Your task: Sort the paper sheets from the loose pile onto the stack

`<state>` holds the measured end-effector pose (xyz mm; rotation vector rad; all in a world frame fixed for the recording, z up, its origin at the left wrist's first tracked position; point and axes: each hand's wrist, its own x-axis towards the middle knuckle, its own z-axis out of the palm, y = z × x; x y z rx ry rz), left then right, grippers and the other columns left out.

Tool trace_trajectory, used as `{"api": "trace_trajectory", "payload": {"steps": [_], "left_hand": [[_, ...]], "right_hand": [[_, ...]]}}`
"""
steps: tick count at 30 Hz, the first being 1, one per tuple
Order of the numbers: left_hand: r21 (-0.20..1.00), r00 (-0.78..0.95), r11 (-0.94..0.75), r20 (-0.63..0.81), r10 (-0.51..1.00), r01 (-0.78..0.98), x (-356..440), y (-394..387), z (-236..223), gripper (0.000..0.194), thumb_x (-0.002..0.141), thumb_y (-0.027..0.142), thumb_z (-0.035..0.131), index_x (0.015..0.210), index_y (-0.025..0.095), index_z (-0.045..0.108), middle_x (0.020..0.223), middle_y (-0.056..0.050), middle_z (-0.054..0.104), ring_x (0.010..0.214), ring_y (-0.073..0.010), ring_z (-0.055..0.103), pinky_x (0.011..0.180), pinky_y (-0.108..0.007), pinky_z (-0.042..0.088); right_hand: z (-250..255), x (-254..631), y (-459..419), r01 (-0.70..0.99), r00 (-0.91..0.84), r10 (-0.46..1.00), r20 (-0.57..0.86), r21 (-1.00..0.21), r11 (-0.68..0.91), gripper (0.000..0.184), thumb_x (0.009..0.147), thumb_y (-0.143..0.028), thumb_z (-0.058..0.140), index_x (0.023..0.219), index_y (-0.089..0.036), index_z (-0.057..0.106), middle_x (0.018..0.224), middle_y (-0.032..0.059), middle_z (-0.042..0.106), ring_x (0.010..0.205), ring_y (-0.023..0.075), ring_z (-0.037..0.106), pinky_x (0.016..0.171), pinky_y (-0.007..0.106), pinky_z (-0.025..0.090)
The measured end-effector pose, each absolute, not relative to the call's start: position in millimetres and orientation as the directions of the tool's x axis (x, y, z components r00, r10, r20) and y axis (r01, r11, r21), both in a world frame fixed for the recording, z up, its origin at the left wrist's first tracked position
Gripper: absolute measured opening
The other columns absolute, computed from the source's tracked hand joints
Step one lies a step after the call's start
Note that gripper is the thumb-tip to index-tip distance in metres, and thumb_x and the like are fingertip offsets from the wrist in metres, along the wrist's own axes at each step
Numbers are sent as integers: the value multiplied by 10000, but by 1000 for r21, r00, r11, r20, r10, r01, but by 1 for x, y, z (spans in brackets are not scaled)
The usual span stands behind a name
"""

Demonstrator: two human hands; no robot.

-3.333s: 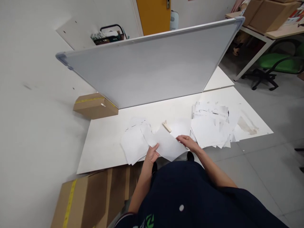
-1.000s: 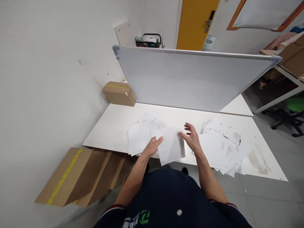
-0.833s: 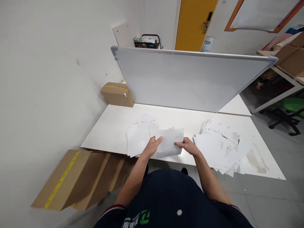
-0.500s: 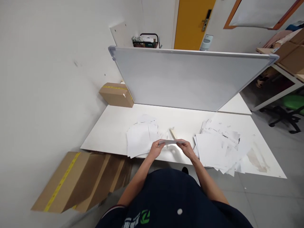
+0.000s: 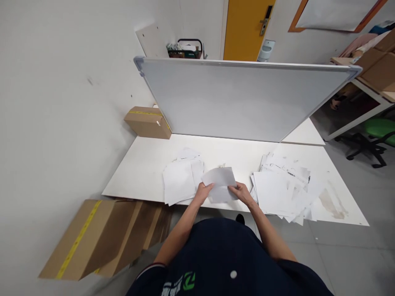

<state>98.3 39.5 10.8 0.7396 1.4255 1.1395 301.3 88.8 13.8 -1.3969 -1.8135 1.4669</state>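
A creased sheet of paper [image 5: 220, 177] spans the gap between my hands above the table's front edge. My left hand [image 5: 203, 194] pinches its left side, and my right hand [image 5: 240, 192] is closed on its right side. The sheet's upper half tilts away from me and a fold line crosses its middle. To the left lies a stack of white papers [image 5: 179, 181]. A larger, untidy pile of papers [image 5: 274, 193] spreads out on the right, some corners hanging over the front edge. Behind the held sheet only a bit of a small pale object [image 5: 221, 165] shows.
A whiteboard [image 5: 240, 100] stands upright across the back of the white table [image 5: 132, 174]. One cardboard box [image 5: 148, 123] sits at its left end. More cardboard boxes [image 5: 83, 238] stand on the floor at the left. A green chair [image 5: 379, 128] is at the far right.
The sheet was seen nearly edge-on between my hands; now its face is spread toward me and covers most of the small pale object. The view has shifted slightly.
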Motion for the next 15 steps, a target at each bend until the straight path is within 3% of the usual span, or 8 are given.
{"api": "trace_trajectory", "payload": {"steps": [4, 7, 10, 12, 15], "left_hand": [[962, -289, 233, -264, 920, -140, 84, 44, 13, 567, 662, 357, 648, 1163, 141, 492, 1047, -121, 627, 868, -189, 612, 813, -362, 461], [975, -331, 127, -61, 942, 180, 75, 45, 13, 611, 724, 282, 583, 1290, 189, 371, 1287, -146, 466, 1104, -219, 509, 947, -392, 385], [888, -216, 49, 58, 975, 457, 78, 40, 4, 546, 754, 186, 512, 1285, 201, 387, 1355, -121, 389, 1269, -230, 340, 1052, -402, 271], [865, -161, 59, 25, 987, 499, 84, 36, -8, 537, 758, 133, 468, 1285, 198, 382, 1348, -112, 394, 1282, -219, 324, 1068, -398, 251], [882, -145, 168, -115, 983, 440, 93, 31, -29, 507, 779, 111, 428, 1276, 188, 370, 1323, -116, 427, 1254, -210, 372, 1046, -401, 283]], "right_hand": [[62, 304, 95, 600, -484, 860, -162, -777, 192, 251, 816, -308, 440, 919, -178, 629, 816, 25, 652, 735, 165, 580, 657, 243, 408], [87, 300, 95, 794, -524, 829, -195, -463, 393, 222, 837, -215, 405, 932, -190, 603, 860, 49, 636, 771, 161, 572, 670, 236, 369], [91, 291, 88, 857, -515, 805, -294, -195, 477, 221, 869, -189, 369, 970, -185, 566, 905, 81, 622, 802, 171, 578, 646, 238, 352], [83, 285, 82, 859, -502, 790, -353, -101, 501, 226, 870, -155, 353, 970, -174, 555, 912, 95, 618, 819, 183, 584, 641, 246, 355], [65, 281, 76, 855, -490, 768, -413, -54, 516, 246, 855, -105, 338, 975, -160, 545, 916, 101, 618, 830, 200, 594, 638, 265, 370]]}}
